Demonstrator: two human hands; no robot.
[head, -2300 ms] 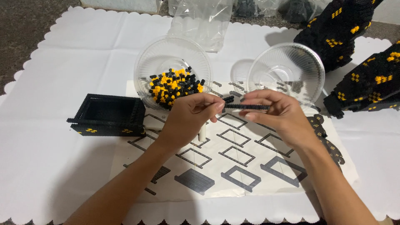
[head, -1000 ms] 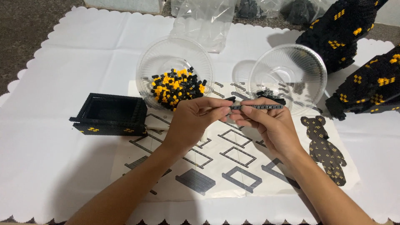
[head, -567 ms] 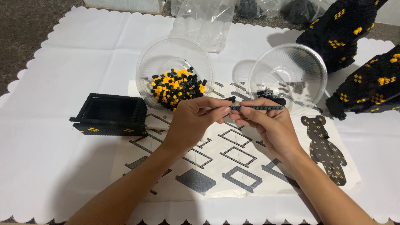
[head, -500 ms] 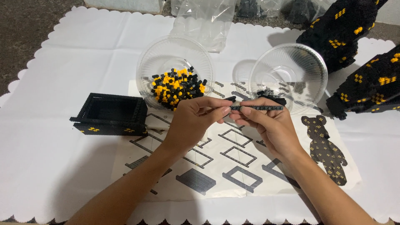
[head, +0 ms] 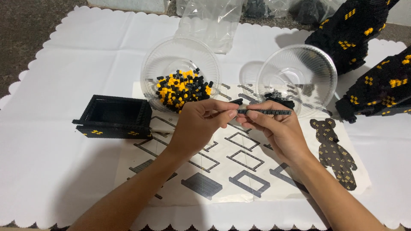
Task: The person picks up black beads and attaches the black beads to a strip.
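You are working over a white cloth (head: 55,167) with a scalloped edge, spread on a dark floor. At your far right two big black brick-built blocks (head: 376,68) dotted with yellow squares rise above the cloth, one behind the other. In the middle lies a pale instruction sheet (head: 239,179), printed with grey frame-shaped diagrams in rows and, at its right side, a dark bear figure (head: 335,155) speckled with yellow. To your left on the cloth sits an open black brick box (head: 113,116), rectangular and hollow, with small yellow marks on its front wall. Beyond the sheet stand two clear ribbed plastic bowls: the left bowl (head: 180,55) holds a heap of small black and yellow bricks (head: 182,87), the right bowl (head: 306,70) holds only a few dark pieces near its front rim. Behind the left bowl lies a crumpled clear plastic bag (head: 212,21), its contents not visible. Your left hand (head: 199,126) and right hand (head: 276,130) meet above the top of the sheet, just in front of the bowls. Your right hand is pinched on a thin black brick strip (head: 265,111), held level between thumb and fingers; your left hand's fingertips are closed together at the strip's left end, touching it.
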